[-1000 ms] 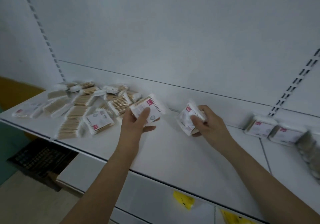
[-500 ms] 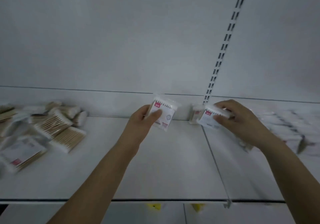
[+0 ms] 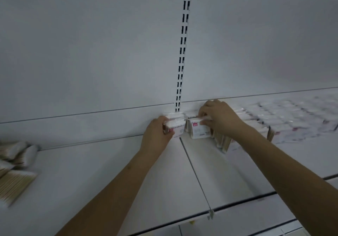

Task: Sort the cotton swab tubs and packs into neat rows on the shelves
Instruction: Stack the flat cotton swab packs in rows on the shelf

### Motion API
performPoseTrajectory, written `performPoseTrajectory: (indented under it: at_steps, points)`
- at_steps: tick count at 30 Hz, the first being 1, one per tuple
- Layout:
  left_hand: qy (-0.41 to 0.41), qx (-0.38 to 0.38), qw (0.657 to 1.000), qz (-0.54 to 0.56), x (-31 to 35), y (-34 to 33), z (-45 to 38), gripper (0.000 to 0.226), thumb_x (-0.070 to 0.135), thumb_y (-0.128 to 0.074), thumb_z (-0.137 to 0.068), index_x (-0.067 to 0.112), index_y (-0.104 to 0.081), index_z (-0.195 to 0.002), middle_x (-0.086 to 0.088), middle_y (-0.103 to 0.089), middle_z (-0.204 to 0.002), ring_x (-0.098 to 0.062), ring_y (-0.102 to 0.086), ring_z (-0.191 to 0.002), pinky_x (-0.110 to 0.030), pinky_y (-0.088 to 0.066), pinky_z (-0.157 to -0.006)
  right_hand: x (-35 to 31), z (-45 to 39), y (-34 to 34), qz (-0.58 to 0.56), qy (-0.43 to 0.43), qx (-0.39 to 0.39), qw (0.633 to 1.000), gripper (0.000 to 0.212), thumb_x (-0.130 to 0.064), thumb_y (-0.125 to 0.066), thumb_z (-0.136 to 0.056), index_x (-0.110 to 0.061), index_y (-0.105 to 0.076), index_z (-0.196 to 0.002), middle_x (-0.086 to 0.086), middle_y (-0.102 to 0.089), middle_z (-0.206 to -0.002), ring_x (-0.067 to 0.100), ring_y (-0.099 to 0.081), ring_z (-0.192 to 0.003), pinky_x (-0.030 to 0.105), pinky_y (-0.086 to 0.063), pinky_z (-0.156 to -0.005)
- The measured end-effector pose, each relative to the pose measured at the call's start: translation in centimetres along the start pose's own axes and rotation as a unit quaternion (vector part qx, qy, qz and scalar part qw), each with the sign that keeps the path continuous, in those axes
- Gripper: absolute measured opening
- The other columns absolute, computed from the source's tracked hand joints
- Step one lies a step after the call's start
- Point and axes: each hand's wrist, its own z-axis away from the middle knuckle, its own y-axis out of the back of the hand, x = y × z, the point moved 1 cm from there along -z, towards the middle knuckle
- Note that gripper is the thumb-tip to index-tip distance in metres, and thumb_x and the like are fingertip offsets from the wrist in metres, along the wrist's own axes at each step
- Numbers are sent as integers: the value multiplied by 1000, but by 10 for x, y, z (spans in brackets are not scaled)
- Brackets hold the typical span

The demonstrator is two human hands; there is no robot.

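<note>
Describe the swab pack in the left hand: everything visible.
The swab pack is a small clear plastic packet with a white label card and a red mark near its lower left corner. A row of white cotton tips shows along its top edge. It stands roughly upright at the back of the shelf, just below the slotted upright. The left hand grips its left side, fingers curled around it. On its right it sits close beside the right hand's pack; contact is unclear.
</note>
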Motion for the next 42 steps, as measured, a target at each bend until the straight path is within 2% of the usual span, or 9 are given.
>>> performPoseTrajectory:
  at_steps: [3,8,12,16,22,28,33,38,42]
  points:
    - [13,16,1000,20,-3,-4,1,37,14,-76,-84,18,-53,-112,6,-63,-94,-12,-61,-82,-21,-43,-72,4,-4,-6,31,-9,-41,999,22,-26,-68,-89,-19,-59,-108,0,-59,-108,20,-52,-100,32,-39,-78]
    - [2,22,1000,1,-5,0,-8,26,17,-77,-84,22,-54,-96,4,-65,-89,-13,-60,-75,-26,-49,-73,5,-11,-3,8,1,2,1000,9,-10,-53,-91,-16,-57,-95,2,-59,-93,23,-55,-87,33,-42,-68]
    - [42,11,999,7,-10,0,-7,26,21,-78,-84,17,-56,-96,3,-65,-89,-14,-62,-81,-22,-48,-74,7,-17,-5,11,13,-38,999,9,-13,-53,-92,-16,-57,-99,-1,-57,-94,21,-56,-87,32,-43,-68]
    - [71,12,997,26,-13,8,-2,40,28,-82,-81,17,-57,-110,0,-64,-99,-12,-63,-80,-21,-49,-73,-10,-31,13,-8,49,13,999,7,-22,-56,-93,-18,-61,-96,-2,-58,-91,21,-58,-86,32,-46,-68]
    - [77,69,994,-40,-32,64,53,57,40,-69,-90,26,-43,-138,8,-57,-113,-3,-58,-96,-21,-49,-86,-134,-68,35,-171,161,129,963,19,-34,-51,-98,-21,-59,-109,-5,-60,-102,15,-55,-95,35,-47,-77]
    - [103,223,966,-74,-70,155,163,35,30,-66,-93,24,-59,-126,13,-58,-115,1,-56,-108,-14,-44,-92,-260,-85,16,-305,224,132,916,44,-48,-44,-102,-19,-52,-134,-3,-55,-130,15,-52,-116,33,-45,-95]
    - [146,337,922,-121,-119,248,239,21,20,-67,-92,22,-66,-113,12,-60,-108,-5,-58,-104,-26,-49,-92,-365,-85,-18,-326,243,71,911,47,-49,-46,-100,-19,-49,-137,-1,-50,-136,19,-51,-121,38,-46,-95]
    - [169,325,909,-200,-169,321,282,32,33,-70,-86,25,-62,-116,9,-58,-113,-9,-50,-107,-27,-43,-91,-469,-70,-41,-319,253,43,912,46,-42,-54,-97,-18,-51,-135,2,-50,-132,23,-50,-119,38,-46,-92]
    - [145,271,923,-233,-203,354,292,53,53,-63,-78,23,-61,-122,5,-59,-118,-18,-54,-112,-41,-48,-93,-504,-57,-56,-276,218,31,936,49,-43,-58,-93,-17,-51,-133,3,-50,-132,23,-49,-116,37,-46,-89]
